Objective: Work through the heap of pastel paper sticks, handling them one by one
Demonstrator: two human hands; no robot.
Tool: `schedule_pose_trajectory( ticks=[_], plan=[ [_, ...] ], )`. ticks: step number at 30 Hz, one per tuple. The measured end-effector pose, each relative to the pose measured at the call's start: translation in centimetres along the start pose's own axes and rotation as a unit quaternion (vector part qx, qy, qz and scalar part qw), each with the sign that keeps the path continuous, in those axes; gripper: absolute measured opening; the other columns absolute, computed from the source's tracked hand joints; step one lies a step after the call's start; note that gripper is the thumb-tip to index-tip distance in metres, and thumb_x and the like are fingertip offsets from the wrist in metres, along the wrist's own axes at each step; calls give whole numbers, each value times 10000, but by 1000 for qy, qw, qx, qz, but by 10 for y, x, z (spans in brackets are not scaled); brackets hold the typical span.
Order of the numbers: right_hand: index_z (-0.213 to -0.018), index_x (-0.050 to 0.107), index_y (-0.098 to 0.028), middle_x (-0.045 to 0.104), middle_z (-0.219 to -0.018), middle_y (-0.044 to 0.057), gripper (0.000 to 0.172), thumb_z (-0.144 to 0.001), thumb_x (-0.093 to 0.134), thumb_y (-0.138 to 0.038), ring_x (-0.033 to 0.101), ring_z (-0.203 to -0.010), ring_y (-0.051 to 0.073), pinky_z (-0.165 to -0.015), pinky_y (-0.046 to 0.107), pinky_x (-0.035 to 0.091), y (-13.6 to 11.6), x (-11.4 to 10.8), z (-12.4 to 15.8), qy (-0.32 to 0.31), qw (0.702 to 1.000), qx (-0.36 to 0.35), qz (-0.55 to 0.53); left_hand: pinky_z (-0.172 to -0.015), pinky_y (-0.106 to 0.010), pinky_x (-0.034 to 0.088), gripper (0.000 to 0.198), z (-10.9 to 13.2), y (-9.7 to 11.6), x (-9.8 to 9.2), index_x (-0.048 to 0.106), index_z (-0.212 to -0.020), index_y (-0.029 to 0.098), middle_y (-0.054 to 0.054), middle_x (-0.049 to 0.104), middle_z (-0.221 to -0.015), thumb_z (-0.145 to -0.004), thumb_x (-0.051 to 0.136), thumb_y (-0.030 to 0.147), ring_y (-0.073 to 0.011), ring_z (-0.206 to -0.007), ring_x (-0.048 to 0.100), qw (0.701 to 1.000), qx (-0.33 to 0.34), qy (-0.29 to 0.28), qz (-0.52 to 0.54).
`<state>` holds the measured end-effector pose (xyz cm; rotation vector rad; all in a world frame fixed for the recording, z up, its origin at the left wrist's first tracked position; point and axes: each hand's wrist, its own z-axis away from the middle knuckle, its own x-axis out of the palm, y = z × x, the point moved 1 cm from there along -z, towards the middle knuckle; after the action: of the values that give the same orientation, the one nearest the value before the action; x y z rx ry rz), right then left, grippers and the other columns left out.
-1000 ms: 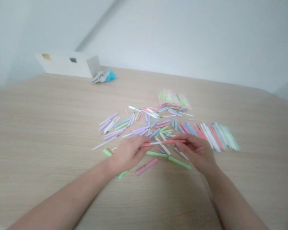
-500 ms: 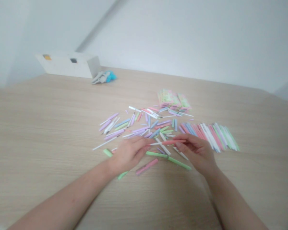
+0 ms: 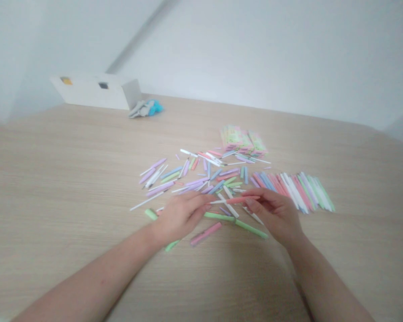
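Observation:
My left hand (image 3: 183, 217) pinches one end of a thin white pen refill (image 3: 218, 202). The refill's other end meets a red pen barrel (image 3: 237, 200), which my right hand (image 3: 278, 214) grips between thumb and fingers; how far it goes in is too blurred to tell. Both hands are closed, a little above the table. Below them lie green pen pieces (image 3: 251, 229), a pink pen piece (image 3: 205, 234) and white pieces (image 3: 231, 207). Beyond the hands, loose barrels, caps and refills in purple, blue, green, red and white lie scattered (image 3: 195, 182).
A row of pens (image 3: 295, 191) lies side by side to the right. Behind the scattered parts sit stacked, colourful packs (image 3: 237, 137). At the back left of the wooden table (image 3: 70, 179) stands a white box (image 3: 94, 94) with a grey and blue crumpled item (image 3: 147, 108) beside it.
Almost nothing differs. Both hands hold the refill and the red barrel in the same place, and the table's things have not moved.

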<state>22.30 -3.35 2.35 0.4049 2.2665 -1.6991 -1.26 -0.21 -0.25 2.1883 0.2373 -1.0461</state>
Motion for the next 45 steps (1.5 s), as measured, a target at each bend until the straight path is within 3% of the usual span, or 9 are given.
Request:
schedule_pose_trajectory(
  ticks=[7, 15, 26, 34, 41, 45],
  plan=[
    [-877, 687, -169, 700, -702, 32, 163, -799, 639, -304, 621, -590, 120, -534, 200, 513, -3, -1, -1, 3, 1000, 10, 2, -772, -272, 442, 263, 1, 0, 1, 586, -1149, 196, -46, 661, -974, -933, 435, 197, -153, -886, 591, 1000, 1, 8, -7],
    [-862, 697, -175, 708, -699, 37, 162, -776, 666, -309, 609, -578, 128, -556, 234, 525, -7, 5, 2, 49, 997, 27, -47, -732, -273, 449, 269, 0, 1, 0, 586, -1144, 181, -66, 650, -926, -940, 413, 213, -155, -832, 596, 1000, 20, 10, -11],
    [-875, 676, -170, 711, -743, 51, 170, -782, 663, -312, 657, -646, 162, -573, 250, 536, -2, 0, -1, 7, 1000, 5, -16, -747, -283, 445, 271, 1, 1, 0, 574, -1152, 193, -72, 639, -946, -943, 403, 214, -168, -861, 592, 1000, 14, -8, -9],
    [-898, 679, -169, 700, -828, 64, 146, -811, 627, -275, 644, -730, 168, -653, 264, 523, -4, -2, 1, -27, 997, -57, 48, -735, -282, 439, 264, 1, -1, 2, 568, -1148, 186, -68, 632, -941, -941, 407, 207, -164, -846, 585, 1000, 22, 0, -22],
    [-800, 651, -156, 690, -651, 39, 155, -795, 628, -310, 565, -505, 113, -470, 213, 469, -5, 2, -1, -7, 1000, 26, -1, -722, -287, 437, 270, 2, 0, 2, 571, -1148, 181, -77, 631, -945, -937, 404, 200, -170, -842, 583, 999, 33, 4, -28],
    [-824, 635, -158, 709, -721, 61, 156, -792, 640, -311, 586, -550, 121, -497, 221, 489, -7, 1, 0, -21, 999, 26, -27, -714, -287, 440, 273, 3, 0, 2, 569, -1157, 186, -72, 633, -939, -934, 410, 199, -169, -833, 585, 999, 34, 8, -31]
  ],
)
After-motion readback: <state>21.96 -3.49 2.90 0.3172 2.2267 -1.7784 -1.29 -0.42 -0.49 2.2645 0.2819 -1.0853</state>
